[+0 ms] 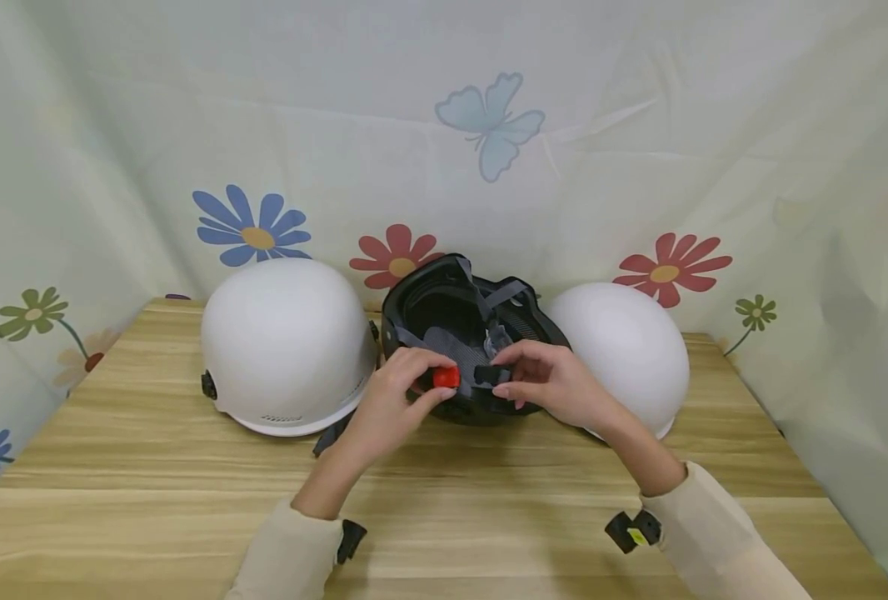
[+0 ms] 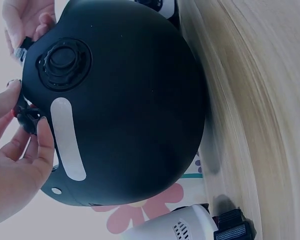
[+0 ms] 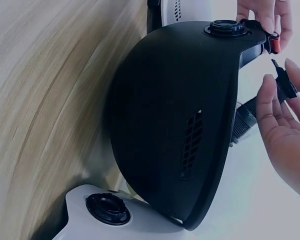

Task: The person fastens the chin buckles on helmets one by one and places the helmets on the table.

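I see the black helmet [image 1: 438, 312] at the frame's centre, its open shell holding grey straps [image 1: 507, 292] and padding [image 1: 451, 347]. The left hand's [image 1: 393, 398] fingers pinch a red buckle [image 1: 446, 377], the right hand's [image 1: 560, 383] a black clip [image 1: 487, 374], pieces apart. I have white helmets at left [image 1: 286, 342] and right [image 1: 627, 354] on the table [image 1: 459, 525].

Pretty even light, soft shadows on the desk [image 1: 474, 533] below the fingers [image 1: 423, 358]. Wrist views look washed-out around them.

Cream sleeves [image 1: 282, 554] are worn with black wrist cameras [image 1: 621, 533], one yellow-marked.
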`<act>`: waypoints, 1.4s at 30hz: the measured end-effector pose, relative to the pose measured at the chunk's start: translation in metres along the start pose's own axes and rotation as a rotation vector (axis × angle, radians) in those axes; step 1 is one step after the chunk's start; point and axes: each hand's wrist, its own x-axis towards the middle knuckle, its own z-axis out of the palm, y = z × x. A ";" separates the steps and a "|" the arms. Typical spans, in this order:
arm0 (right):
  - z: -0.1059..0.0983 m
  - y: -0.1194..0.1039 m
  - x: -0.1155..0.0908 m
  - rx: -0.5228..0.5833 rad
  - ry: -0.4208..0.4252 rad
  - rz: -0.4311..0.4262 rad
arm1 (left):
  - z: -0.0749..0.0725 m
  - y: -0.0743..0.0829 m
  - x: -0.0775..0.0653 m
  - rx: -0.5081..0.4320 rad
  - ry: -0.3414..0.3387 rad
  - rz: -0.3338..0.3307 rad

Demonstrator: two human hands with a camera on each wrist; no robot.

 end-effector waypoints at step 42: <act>0.017 -0.003 0.004 0.053 -0.030 -0.027 | 0.007 0.001 0.000 -0.084 0.031 -0.063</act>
